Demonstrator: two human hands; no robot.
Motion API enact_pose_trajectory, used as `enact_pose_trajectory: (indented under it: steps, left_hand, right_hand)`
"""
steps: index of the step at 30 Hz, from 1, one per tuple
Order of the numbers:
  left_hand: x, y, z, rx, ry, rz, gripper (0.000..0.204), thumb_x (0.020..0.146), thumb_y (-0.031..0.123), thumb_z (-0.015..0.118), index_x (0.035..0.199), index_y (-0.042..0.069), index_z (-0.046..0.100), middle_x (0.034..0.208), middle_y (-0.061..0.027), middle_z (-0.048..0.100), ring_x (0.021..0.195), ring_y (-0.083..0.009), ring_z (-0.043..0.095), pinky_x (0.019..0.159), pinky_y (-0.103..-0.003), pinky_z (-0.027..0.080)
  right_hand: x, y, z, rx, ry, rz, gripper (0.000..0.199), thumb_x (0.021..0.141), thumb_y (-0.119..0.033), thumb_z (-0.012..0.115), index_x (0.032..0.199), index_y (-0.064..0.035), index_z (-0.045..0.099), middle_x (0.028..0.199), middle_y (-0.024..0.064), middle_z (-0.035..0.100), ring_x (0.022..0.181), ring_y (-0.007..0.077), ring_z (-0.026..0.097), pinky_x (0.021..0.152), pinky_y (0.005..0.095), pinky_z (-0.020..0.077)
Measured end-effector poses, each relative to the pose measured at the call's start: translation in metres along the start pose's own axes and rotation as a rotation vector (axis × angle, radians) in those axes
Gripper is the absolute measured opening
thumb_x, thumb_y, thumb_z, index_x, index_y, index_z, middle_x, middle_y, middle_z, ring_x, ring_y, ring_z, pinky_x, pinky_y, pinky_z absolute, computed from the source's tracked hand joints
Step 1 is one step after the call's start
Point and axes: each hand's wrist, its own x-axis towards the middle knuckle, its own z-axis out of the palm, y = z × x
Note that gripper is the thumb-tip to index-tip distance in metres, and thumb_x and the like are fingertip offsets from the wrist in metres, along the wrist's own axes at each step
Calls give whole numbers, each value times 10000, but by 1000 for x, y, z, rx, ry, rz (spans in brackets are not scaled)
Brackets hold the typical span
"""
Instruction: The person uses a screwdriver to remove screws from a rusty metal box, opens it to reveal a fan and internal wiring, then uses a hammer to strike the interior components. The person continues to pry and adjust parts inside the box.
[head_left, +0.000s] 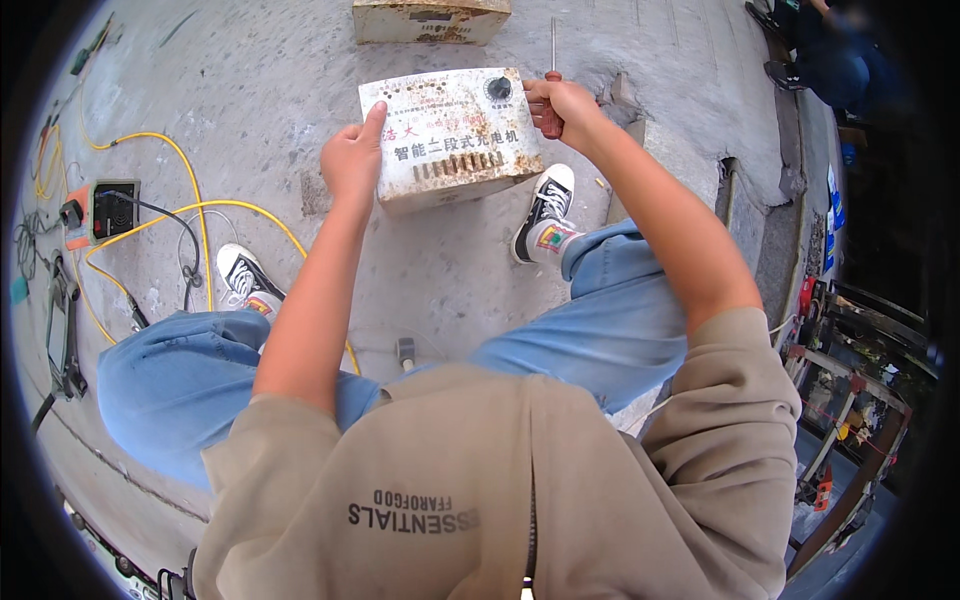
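Observation:
A white metal charger box (450, 125), rusty and worn, is tilted up in front of me between my hands. It has a black round knob (498, 89), printed lettering and a row of rusted vent slots on its face. My left hand (352, 165) grips its left edge, thumb on the front and the other fingers mostly hidden. At the right edge, my right hand (568, 112) touches the box with its fingertips. That same hand is closed around a screwdriver (553, 76) with a reddish-brown handle, its thin shaft pointing away from me.
Another rusty white metal box (432, 24) sits farther off. Yellow cable (205, 230) curves across the concrete at left, near an orange and black device (100, 212). A grey plug (405, 350) lies between my legs. A person (835, 55) is at the far right, above a metal frame (860, 450).

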Motion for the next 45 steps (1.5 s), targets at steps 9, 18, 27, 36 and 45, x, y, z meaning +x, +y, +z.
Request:
enact_pose_trajectory:
  steps: [9, 18, 27, 36, 45]
  left_hand:
    - [-20, -3, -18, 89, -109, -74, 670, 815, 644, 690, 554, 34, 604, 525, -10, 535, 501, -114, 433, 504, -327, 353]
    - [-102, 1, -53, -40, -274, -233, 457, 847, 418, 763, 617, 45, 632, 602, 18, 572, 562, -56, 438, 520, -260, 361]
    - [-118, -10, -76, 254, -601, 11, 311, 698, 216, 890, 833, 17, 694, 747, -3, 647, 672, -76, 521, 623, -271, 463]
    - [-174, -80, -101, 332, -569, -118, 612, 747, 534, 815, 906, -26, 627, 632, 28, 458, 606, -81, 461, 533, -274, 398]
    - [-188, -108, -73, 128, -846, -1214, 763, 924, 668, 485, 1096, -61, 630, 568, 90, 236, 463, -58, 215, 416, -224, 201]
  right_hand:
    - [10, 18, -8, -221, 110, 12, 278, 918, -296, 700, 856, -59, 570, 653, 3, 511, 497, 118, 467, 417, 302, 340]
    - [-67, 41, -5, -184, 123, 131, 394, 897, -462, 711, 956, -92, 591, 664, -7, 515, 473, 89, 461, 402, 258, 373]
    - [-127, 75, -22, -326, -100, 315, 287, 831, -211, 816, 823, -111, 547, 604, -22, 525, 472, 98, 504, 438, 262, 427]
    - [-152, 121, -24, -466, -245, 238, 432, 755, -146, 872, 687, -128, 445, 598, -11, 580, 510, 72, 588, 426, 225, 443]
    - [-137, 170, -54, -873, -513, -134, 559, 661, -241, 926, 671, -96, 386, 607, -15, 482, 564, 104, 434, 506, 299, 393]
